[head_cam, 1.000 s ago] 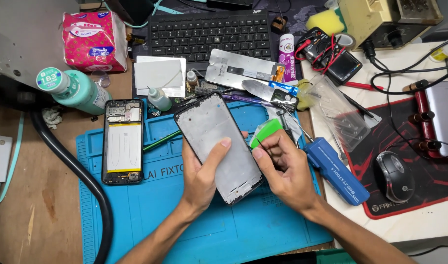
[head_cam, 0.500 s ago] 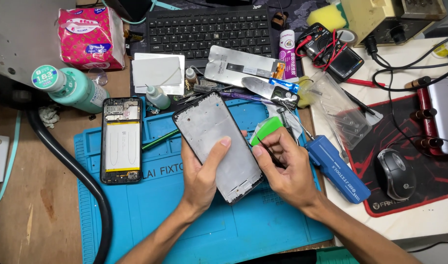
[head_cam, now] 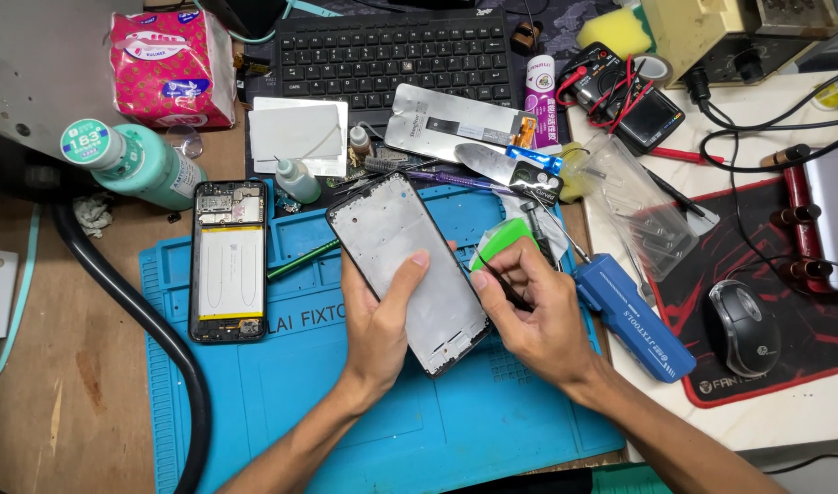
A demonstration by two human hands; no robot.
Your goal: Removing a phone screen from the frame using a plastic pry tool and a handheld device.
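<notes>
My left hand (head_cam: pixel 382 325) holds a bare phone frame (head_cam: pixel 402 265), grey inside with a black rim, tilted above the blue work mat (head_cam: pixel 282 384). The thumb lies across the frame's face. My right hand (head_cam: pixel 533 311) sits at the frame's right edge, pinching a green plastic pry pick (head_cam: pixel 499 245) together with a thin black tool. An opened phone (head_cam: pixel 228 262), battery showing, lies flat on the mat's left side.
A blue screwdriver (head_cam: pixel 634 316) lies just right of my right hand. Behind are a black keyboard (head_cam: pixel 392 55), a silver phone panel (head_cam: pixel 456 121), small glue bottles, a green bottle (head_cam: pixel 131 165), a pink tissue pack (head_cam: pixel 170 69), a multimeter (head_cam: pixel 629 105) and a mouse (head_cam: pixel 746 327). A black hose (head_cam: pixel 154 338) curves along the left.
Almost nothing differs; both hands keep their hold on the frame and pick, with only a slight shift of the camera view.
</notes>
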